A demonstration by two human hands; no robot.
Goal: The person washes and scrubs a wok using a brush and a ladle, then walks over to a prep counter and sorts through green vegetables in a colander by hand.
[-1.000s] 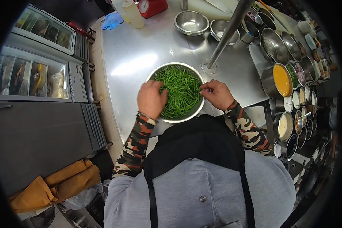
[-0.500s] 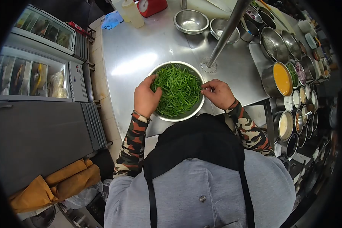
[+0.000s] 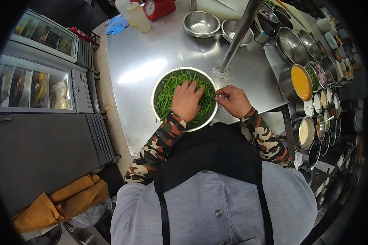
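A round metal colander [image 3: 156, 109] stands on the steel table before me, filled with thin green stalks [image 3: 166, 94], cut short like green beans. My left hand [image 3: 187, 101] lies on top of them inside the colander, fingers spread and pointing away from me; the fingertips are partly among the stalks. At the colander's right rim, my right hand [image 3: 234, 101] has thumb and fingers pinched together on the edge. Both forearms wear camouflage sleeves.
A metal post [image 3: 238, 43] rises from the table [image 3: 131, 110] right of the colander. Steel bowls [image 3: 200, 23], squeeze bottles [image 3: 139, 18], a blue cloth [image 3: 117, 25] and a red scale [image 3: 159, 7] stand beyond. Pots, including one of orange liquid [image 3: 301, 83], crowd the right; an open-topped fridge [image 3: 32, 87] is left.
My left hand has moved from the colander's left rim rightward onto the green stalks. The colander sits slightly farther left. My right hand stays at the right rim.
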